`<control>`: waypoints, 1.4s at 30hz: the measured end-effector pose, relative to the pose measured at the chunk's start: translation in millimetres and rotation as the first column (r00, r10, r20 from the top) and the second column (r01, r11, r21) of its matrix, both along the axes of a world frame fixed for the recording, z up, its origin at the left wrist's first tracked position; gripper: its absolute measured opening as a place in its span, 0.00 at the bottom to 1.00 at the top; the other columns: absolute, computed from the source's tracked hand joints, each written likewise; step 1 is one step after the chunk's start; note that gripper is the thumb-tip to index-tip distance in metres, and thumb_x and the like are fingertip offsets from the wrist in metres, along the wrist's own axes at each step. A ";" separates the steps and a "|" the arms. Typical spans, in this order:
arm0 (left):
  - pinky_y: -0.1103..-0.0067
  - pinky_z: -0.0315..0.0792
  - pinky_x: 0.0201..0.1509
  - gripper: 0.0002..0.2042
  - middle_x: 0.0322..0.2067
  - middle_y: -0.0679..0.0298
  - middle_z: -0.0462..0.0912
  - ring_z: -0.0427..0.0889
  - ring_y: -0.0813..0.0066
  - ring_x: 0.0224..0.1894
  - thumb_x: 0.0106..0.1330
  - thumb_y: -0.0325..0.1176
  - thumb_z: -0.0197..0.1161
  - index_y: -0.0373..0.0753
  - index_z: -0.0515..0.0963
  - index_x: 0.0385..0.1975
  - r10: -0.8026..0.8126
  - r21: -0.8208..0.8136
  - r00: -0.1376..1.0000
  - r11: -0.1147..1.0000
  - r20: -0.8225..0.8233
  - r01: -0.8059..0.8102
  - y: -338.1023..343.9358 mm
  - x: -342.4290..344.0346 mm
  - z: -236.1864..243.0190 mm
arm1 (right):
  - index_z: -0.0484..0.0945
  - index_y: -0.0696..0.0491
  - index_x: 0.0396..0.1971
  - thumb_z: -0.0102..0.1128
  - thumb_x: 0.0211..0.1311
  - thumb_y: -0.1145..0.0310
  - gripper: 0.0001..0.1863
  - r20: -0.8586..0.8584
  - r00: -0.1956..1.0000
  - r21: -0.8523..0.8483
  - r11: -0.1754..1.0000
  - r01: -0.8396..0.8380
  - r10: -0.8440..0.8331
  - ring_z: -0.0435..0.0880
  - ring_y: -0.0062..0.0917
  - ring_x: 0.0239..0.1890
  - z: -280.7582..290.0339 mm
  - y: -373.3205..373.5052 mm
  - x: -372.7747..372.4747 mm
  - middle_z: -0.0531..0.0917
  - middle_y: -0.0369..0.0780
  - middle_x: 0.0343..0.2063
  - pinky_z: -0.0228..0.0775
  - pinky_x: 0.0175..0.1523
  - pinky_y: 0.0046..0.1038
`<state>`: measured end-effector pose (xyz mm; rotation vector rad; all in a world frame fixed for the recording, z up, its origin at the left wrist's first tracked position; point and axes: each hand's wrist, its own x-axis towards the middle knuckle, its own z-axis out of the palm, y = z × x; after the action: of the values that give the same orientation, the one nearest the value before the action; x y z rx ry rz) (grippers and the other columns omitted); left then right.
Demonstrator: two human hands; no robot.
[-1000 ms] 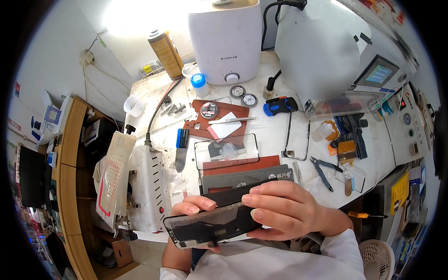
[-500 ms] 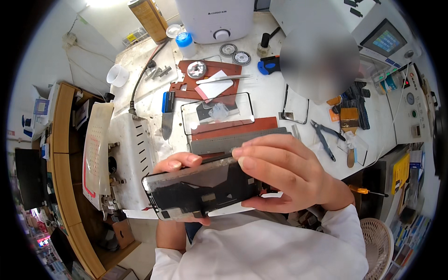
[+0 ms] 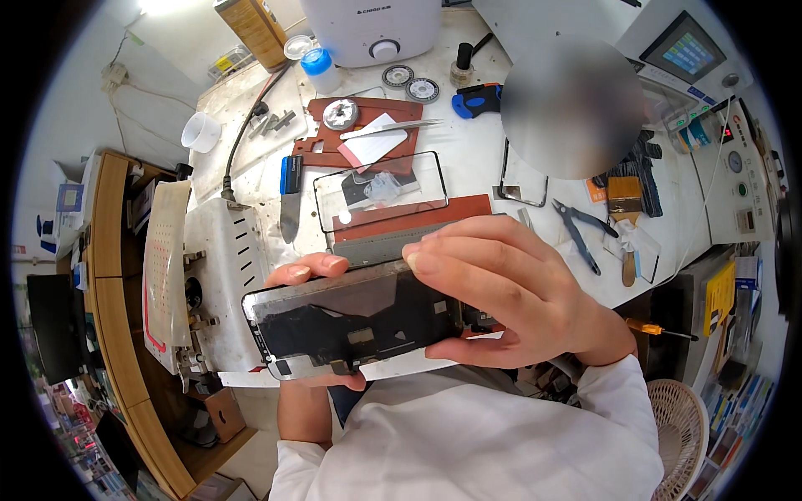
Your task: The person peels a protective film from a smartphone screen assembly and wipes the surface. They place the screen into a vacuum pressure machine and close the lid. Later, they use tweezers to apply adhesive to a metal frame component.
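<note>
Closer to the chest, the phone screen (image 3: 351, 326) had been drawn, held level above the bench edge (image 3: 468, 179). It was cupped from beneath by the left hand (image 3: 313, 275) and clamped at its right end by the right hand (image 3: 510, 292), fingers arched over.

- Right hand (image 3: 510, 292) arches in from the right, fingers curled (knuckles up), thumb tucked beneath.
- Left hand (image 3: 311, 271) sits mostly hidden, fingertips peeking over the top, thumb showing below.
- Both forearms wear white sleeves.
</note>
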<state>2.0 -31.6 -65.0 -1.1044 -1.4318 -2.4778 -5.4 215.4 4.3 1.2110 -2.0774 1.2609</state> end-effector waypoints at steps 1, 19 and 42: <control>0.66 0.68 0.70 0.58 0.63 0.56 0.66 0.68 0.63 0.67 0.33 0.38 0.90 0.41 0.58 0.68 0.009 0.000 1.000 1.000 0.006 -0.009 0.5 0.5 0.6 | 0.74 0.64 0.56 0.72 0.42 0.64 0.37 -0.004 1.000 0.002 1.000 0.001 -0.001 0.81 0.39 0.46 0.0 0.1 -0.2 0.81 0.43 0.51 0.77 0.51 0.36; 0.64 0.69 0.66 0.56 0.61 0.50 0.69 0.68 0.60 0.66 0.35 0.40 0.89 0.40 0.59 0.67 0.078 0.042 0.991 0.996 0.110 -0.084 2.6 4.4 -5.1 | 0.74 0.64 0.55 0.78 0.47 0.56 0.39 -0.020 1.000 0.039 0.999 0.002 -0.002 0.83 0.43 0.47 0.3 1.8 -3.9 0.84 0.48 0.48 0.79 0.50 0.38; 0.64 0.68 0.68 0.56 0.61 0.53 0.69 0.67 0.62 0.66 0.36 0.45 0.88 0.40 0.58 0.67 0.112 0.005 0.983 0.993 0.146 -0.114 2.7 6.2 -2.3 | 0.74 0.66 0.55 0.60 0.63 0.48 0.34 -0.077 0.997 0.069 0.997 0.023 -0.018 0.82 0.39 0.45 -1.0 2.4 -7.6 0.83 0.45 0.49 0.79 0.49 0.36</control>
<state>8.3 -28.9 -67.2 -0.8301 -1.4680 -2.5283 -13.0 217.8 3.3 1.2445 -2.0889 1.1240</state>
